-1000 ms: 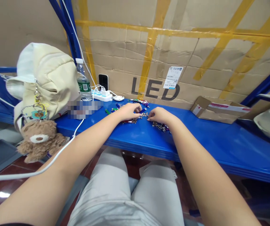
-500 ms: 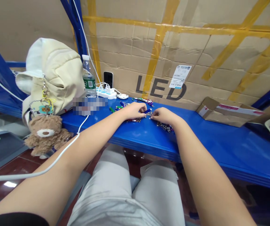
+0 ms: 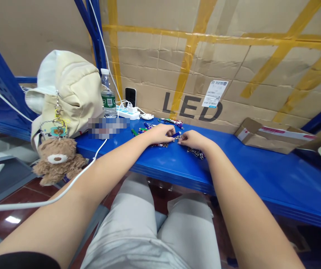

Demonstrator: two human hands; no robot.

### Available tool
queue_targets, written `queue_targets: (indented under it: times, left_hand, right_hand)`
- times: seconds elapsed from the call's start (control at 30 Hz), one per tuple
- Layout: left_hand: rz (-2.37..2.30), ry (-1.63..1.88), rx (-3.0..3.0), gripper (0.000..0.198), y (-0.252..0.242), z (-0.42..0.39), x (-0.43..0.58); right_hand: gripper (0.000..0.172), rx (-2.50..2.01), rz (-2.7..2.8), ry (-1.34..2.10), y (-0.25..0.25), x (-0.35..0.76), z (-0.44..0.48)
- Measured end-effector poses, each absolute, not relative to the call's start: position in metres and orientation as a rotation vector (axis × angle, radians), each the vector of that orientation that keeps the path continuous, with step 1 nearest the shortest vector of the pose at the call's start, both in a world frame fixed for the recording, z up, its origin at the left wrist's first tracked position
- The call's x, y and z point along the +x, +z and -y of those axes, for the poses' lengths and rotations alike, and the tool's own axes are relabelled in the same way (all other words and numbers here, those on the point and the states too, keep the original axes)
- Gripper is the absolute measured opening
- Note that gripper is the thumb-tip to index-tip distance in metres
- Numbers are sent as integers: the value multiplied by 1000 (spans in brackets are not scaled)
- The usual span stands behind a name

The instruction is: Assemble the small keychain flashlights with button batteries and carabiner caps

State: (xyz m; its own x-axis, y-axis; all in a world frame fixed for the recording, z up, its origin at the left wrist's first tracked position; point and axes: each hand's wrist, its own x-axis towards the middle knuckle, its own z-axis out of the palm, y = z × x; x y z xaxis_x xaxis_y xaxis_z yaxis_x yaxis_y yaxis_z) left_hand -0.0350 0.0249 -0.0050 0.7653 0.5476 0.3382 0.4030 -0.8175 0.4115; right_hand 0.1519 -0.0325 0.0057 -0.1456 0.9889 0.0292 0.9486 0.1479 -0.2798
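Both my arms reach out over a blue metal shelf (image 3: 250,168). My left hand (image 3: 162,133) has its fingers curled round a small blue tube-shaped piece (image 3: 176,133). My right hand (image 3: 194,139) is closed in a pinch right beside it, over a heap of small silver parts (image 3: 177,139); what it pinches is too small to name. More small coloured pieces (image 3: 171,121) lie behind the hands, and a dark cluster of parts (image 3: 196,152) sits by my right wrist.
A cream bag (image 3: 69,93) with a teddy-bear charm (image 3: 57,160) stands at the left, next to a water bottle (image 3: 108,98) and a white power strip (image 3: 127,112) with its cable (image 3: 51,200). A flat cardboard box (image 3: 272,135) lies at the right. A taped cardboard wall marked LED stands behind.
My hands have drawn closer together over the silver parts. The view has shifted slightly to the left and down.
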Motion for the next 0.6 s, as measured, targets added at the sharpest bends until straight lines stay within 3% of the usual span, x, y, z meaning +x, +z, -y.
queue_targets:
  times: [0.33, 0.6]
  left_hand:
    - [-707, 648, 2647, 24, -3, -22, -36]
    - [-655, 663, 2655, 22, -4, -22, -35]
  right_hand:
    - [31, -1494, 1782, 550, 12, 170, 45]
    - [28, -1439, 1771, 629, 9, 159, 47]
